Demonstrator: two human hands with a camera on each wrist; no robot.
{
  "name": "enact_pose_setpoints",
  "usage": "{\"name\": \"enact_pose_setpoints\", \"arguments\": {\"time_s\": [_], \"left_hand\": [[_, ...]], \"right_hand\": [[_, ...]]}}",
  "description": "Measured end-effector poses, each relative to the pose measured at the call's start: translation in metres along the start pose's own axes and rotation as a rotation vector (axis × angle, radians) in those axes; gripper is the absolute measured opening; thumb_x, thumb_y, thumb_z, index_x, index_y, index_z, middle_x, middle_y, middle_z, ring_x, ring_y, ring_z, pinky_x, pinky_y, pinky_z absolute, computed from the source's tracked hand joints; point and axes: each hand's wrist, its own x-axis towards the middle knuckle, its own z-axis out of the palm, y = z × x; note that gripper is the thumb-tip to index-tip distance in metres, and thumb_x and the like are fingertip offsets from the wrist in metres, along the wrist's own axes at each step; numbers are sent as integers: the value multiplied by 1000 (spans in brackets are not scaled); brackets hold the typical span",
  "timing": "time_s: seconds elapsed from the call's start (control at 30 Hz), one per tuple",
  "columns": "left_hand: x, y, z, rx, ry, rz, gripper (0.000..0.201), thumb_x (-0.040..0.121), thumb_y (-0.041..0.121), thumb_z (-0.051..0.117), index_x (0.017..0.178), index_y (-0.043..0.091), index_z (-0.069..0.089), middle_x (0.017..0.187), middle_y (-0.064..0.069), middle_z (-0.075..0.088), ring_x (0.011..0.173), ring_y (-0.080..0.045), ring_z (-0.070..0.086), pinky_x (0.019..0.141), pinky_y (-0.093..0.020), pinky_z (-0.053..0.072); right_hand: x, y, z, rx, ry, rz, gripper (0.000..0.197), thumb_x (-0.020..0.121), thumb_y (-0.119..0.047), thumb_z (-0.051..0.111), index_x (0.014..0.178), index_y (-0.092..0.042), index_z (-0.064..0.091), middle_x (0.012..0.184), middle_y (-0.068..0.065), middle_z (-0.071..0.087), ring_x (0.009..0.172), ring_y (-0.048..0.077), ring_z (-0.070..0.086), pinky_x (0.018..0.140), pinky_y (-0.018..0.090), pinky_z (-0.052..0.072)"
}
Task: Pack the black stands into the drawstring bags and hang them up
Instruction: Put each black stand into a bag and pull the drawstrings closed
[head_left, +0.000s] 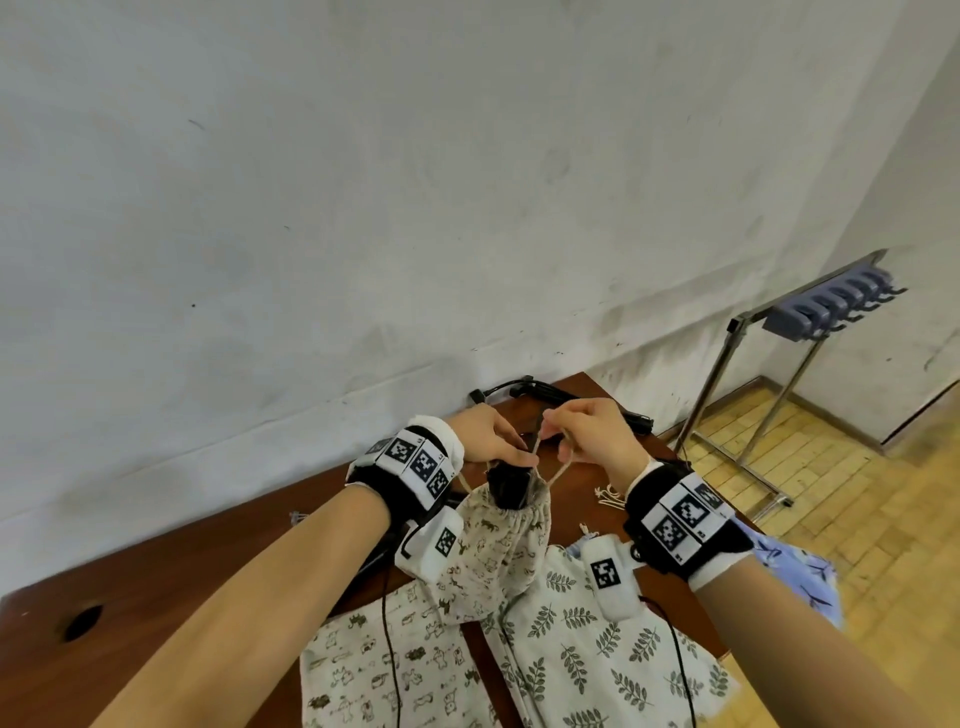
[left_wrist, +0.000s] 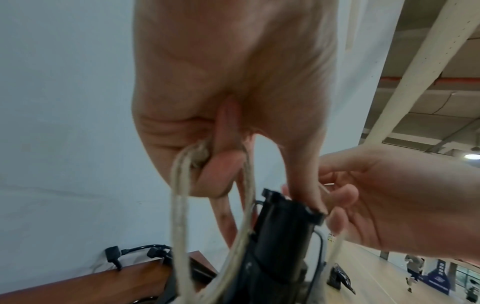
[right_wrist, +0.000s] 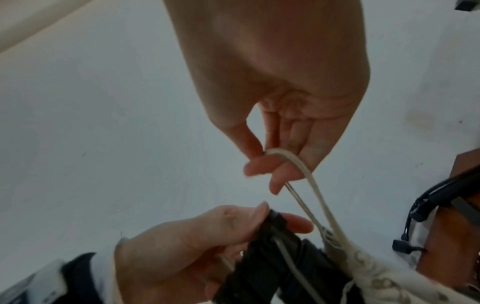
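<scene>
A cream animal-print drawstring bag (head_left: 498, 540) hangs lifted above the brown table (head_left: 171, 587). The top of a black stand (head_left: 511, 486) pokes out of its gathered mouth. My left hand (head_left: 519, 457) grips one drawstring loop (left_wrist: 182, 185) in curled fingers, and a fingertip touches the stand's top (left_wrist: 288, 220). To its right, my right hand (head_left: 558, 439) pinches the other drawstring loop (right_wrist: 298, 166) between thumb and fingers, holding it up and to the right. The stand's lower part is hidden inside the bag.
Flat bags lie on the table: an animal-print one (head_left: 374, 665), a leaf-print one (head_left: 587, 639) and a blue one (head_left: 795, 577). Another black stand (head_left: 571, 397) lies by the wall. A metal rack with hooks (head_left: 831, 306) stands on the floor at right.
</scene>
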Motion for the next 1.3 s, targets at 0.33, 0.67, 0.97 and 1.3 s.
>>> {"name": "enact_pose_setpoints", "arguments": {"time_s": [0.33,0.67,0.97,1.3], "left_hand": [[-5,7,-3,179,121,33,16,75,34,76,88,24,77,82,13,69,83,-7,62,80,-25,52],[-5,12,0,236,147,0,18,73,35,78,89,28,78,95,11,73,84,-6,61,75,-22,46],[-7,26,-4,295,101,-37,26,80,27,72,100,10,74,94,-5,72,91,-22,65,72,-27,49],[-43,87,-61,-574,77,-152,39,92,22,62,122,1,49,118,-24,54,79,-36,63,85,-49,54]], "right_hand": [[7,5,-8,-391,-260,259,34,99,-6,43,66,-10,48,54,2,40,36,10,32,42,23,29],[11,-4,-14,-188,-322,9,41,94,-29,58,57,-14,56,42,-7,34,35,8,27,39,18,25],[-3,-19,-1,576,-493,137,13,98,-7,44,95,-5,57,74,6,57,59,12,54,58,19,47],[-14,-34,12,-93,-198,-145,49,74,-5,77,115,-3,51,98,9,64,88,20,63,79,30,52]]}}
